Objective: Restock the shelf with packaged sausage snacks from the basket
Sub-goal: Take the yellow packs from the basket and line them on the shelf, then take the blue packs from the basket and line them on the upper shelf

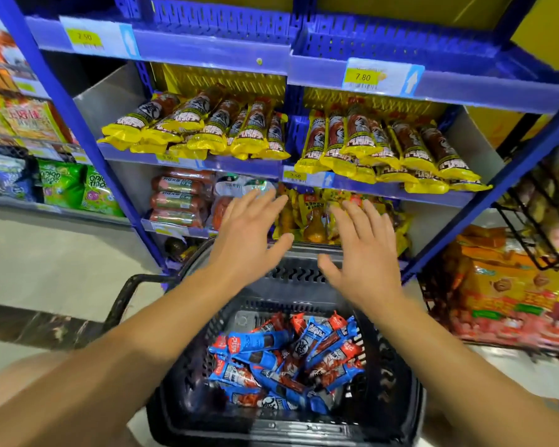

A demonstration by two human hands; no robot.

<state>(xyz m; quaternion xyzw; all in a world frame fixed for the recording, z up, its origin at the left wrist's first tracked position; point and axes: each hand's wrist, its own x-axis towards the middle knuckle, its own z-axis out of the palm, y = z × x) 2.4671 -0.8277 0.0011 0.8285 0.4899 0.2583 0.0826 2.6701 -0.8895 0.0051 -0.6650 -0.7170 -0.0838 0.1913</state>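
Both hands, left hand (pixel 249 233) and right hand (pixel 362 250), hover empty with fingers spread above the basket (pixel 175 398). Blue sausage packs (pixel 281 359) lie inside; best to lower in, gather several aligned, then lift them to the shelf (pixel 191 162).

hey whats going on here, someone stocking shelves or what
Yes, a person is standing at a blue shop shelf with a black basket below. The basket holds a heap of blue-wrapped sausage snacks. Both hands are open and empty: the left hand and right hand are stretched forward over the basket's far end, toward the shelf. The shelf above already holds yellow-wrapped sausage packs. No blue pack is in hand yet.
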